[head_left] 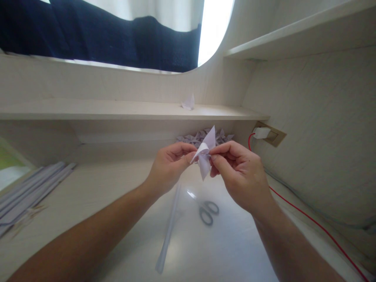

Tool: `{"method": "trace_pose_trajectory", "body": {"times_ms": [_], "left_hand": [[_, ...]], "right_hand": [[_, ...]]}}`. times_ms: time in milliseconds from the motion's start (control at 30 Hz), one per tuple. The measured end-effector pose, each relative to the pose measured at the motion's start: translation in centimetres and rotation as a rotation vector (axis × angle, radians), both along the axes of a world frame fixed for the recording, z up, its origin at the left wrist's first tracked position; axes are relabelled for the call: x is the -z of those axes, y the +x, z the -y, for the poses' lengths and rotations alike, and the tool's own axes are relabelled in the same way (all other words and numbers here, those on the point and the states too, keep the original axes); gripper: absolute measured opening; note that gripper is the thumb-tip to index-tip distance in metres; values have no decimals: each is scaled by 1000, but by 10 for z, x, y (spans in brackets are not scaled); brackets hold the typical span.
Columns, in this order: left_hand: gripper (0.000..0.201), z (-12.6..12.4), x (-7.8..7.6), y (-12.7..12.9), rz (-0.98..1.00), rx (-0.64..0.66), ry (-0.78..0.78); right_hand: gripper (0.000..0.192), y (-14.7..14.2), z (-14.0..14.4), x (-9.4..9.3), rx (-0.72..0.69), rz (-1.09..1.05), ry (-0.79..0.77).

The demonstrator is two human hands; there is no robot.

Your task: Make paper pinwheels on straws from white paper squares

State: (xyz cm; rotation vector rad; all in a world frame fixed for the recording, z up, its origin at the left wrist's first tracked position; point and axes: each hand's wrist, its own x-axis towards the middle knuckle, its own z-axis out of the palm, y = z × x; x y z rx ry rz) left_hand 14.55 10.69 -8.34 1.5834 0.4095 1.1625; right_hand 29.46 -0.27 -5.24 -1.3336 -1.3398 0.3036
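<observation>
Right now my left hand (pixel 167 166) and my right hand (pixel 239 174) meet above the middle of the pale, smooth bench (pixel 96 196), and together they pinch a small folded piece of pale lilac paper (pixel 205 154), fingertips closed on its waist from either side. One pointed flap sticks up and another hangs down, with a curled white fold facing me, so the creases are in but the form looks only partly shaped, I would judge. Behind it, at the far edge under the low shelf (pixel 117 111), lies a heap of similar lilac folded paper pieces (pixel 202 137), crisp and spiky, which suggests many are already made. A single white folded scrap (pixel 188 102) sits alone on that shelf. Near me on the bench lie grey-handled metal scissors (pixel 205 209), apart from both hands, and just left of them a long thin strip of pale paper (pixel 169 231) running towards me. Far left, a stack of long pale paper strips (pixel 32 190) lies fanned out, seemingly unused stock. To the right, a thin red cable (pixel 308 219) trails from a white plug in a brass wall socket (pixel 266 134).
</observation>
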Motion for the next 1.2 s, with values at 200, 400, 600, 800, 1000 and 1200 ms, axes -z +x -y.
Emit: {"method": "trace_pose_trajectory", "body": {"times_ms": [200, 400, 600, 800, 1000, 1200], "left_hand": [[16, -5, 0, -3, -32, 39, 35], [16, -6, -2, -2, -26, 47, 24], [16, -7, 0, -3, -16, 89, 11], [16, -6, -1, -3, -15, 61, -2], [19, -4, 1, -1, -6, 44, 4], [20, -7, 9, 2, -5, 8, 25]], "right_hand": [[8, 1, 2, -2, -51, -23, -4], [7, 1, 0, -1, -81, -47, -2], [8, 4, -3, 0, -126, -101, 2], [8, 2, -3, 1, -126, -104, 8], [8, -2, -5, 8, -90, -56, 21], [10, -3, -11, 19, -1, 45, 51]]}}
